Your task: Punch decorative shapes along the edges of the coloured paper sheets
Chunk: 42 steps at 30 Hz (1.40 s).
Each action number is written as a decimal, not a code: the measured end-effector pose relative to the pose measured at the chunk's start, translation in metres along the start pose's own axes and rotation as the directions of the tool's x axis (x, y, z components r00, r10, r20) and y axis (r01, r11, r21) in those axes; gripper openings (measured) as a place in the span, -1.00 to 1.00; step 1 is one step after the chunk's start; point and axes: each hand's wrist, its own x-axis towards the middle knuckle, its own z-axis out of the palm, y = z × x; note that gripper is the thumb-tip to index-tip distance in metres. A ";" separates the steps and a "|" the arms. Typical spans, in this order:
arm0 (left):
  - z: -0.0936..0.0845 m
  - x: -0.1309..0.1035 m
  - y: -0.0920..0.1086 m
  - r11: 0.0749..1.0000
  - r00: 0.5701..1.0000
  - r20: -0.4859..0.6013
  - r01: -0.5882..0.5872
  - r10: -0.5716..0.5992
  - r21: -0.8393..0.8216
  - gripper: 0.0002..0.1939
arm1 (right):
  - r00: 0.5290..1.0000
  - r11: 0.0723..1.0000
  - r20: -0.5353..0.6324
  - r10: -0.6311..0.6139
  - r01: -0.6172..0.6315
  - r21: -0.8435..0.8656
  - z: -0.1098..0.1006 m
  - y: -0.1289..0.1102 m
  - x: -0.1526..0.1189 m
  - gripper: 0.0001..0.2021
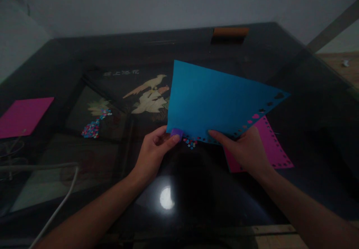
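Observation:
A sheet of blue paper (207, 95) is held up over the dark table, with shaped holes punched along its right and near edges. My right hand (248, 150) grips its near edge, thumb on top. At the sheet's near left corner, my left hand (157, 146) is closed around a small purple craft punch (176, 133), its thumb pressing on it. Several tiny punched paper pieces (190, 143) lie just below that edge. Partly hidden under my right hand and the blue sheet is a pink sheet (272, 144) with holes along its edges.
A heap of colourful paper bits (92, 128) lies on the left, near a pink sheet (26, 116). At the table's far side sits an orange-brown object (230, 32). A white cable (70, 189) crosses the lower left. The glossy tabletop (196, 204) reflects a light.

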 end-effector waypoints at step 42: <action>0.011 -0.012 -0.003 0.876 0.962 0.256 -0.201 0.092 0.439 -0.44 | 0.910 1.000 0.415 -0.004 0.000 0.011 -0.052 0.014 -0.023 -0.77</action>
